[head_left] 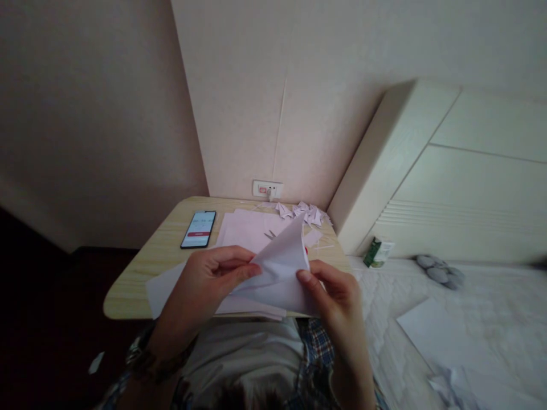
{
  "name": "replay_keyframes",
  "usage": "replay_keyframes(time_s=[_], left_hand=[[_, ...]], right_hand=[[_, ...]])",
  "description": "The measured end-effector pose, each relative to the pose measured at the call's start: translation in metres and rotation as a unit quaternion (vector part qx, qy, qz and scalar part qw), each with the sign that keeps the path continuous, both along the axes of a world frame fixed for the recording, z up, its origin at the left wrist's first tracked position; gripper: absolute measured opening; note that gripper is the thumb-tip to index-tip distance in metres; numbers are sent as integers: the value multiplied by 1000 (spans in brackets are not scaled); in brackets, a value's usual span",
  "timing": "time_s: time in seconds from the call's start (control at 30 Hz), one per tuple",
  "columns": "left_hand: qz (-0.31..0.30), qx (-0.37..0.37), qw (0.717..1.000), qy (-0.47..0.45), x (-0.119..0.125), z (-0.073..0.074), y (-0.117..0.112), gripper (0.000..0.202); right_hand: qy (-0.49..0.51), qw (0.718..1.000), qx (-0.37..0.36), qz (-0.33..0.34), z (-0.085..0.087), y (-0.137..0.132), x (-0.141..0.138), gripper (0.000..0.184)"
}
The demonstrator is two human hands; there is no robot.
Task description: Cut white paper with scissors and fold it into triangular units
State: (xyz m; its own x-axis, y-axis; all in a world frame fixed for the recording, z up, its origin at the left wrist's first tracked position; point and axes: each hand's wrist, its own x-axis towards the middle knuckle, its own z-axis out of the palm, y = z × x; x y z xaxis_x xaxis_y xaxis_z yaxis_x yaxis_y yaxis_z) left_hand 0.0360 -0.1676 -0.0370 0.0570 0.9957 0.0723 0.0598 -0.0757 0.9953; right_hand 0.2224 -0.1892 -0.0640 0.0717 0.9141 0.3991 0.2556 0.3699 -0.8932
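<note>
I hold a folded sheet of white paper (282, 267) in front of me, above the near edge of a small wooden table (166, 250). My left hand (209, 282) pinches the paper's left side with fingers closed on it. My right hand (337, 296) grips the right side, thumb pressed on the top fold. The paper rises to a point between my hands. More loose white sheets (248, 228) lie flat on the table beneath.
A phone (199, 229) with a lit screen lies on the table's left part. Several small folded paper pieces (305, 212) sit at the back by a wall socket (267, 189). Scissors (270, 234) rest on the sheets. A bed (448, 319) with a paper sheet (431, 330), a green carton (376, 252) and grey objects (440, 272) lies to the right.
</note>
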Motion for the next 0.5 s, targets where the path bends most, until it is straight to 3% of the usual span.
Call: replay_keyframes(time_s=[0.2, 0.4, 0.5], left_hand=[[49, 44, 998, 13, 3, 2, -2, 4], [81, 21, 996, -6, 4, 0, -1, 2], [69, 13, 998, -7, 4, -3, 2, 10]], right_hand=[[-17, 1000, 16, -20, 3, 3, -1, 24], [-23, 999, -4, -22, 0, 7, -5, 26], [7, 999, -14, -42, -2, 5, -6, 22]])
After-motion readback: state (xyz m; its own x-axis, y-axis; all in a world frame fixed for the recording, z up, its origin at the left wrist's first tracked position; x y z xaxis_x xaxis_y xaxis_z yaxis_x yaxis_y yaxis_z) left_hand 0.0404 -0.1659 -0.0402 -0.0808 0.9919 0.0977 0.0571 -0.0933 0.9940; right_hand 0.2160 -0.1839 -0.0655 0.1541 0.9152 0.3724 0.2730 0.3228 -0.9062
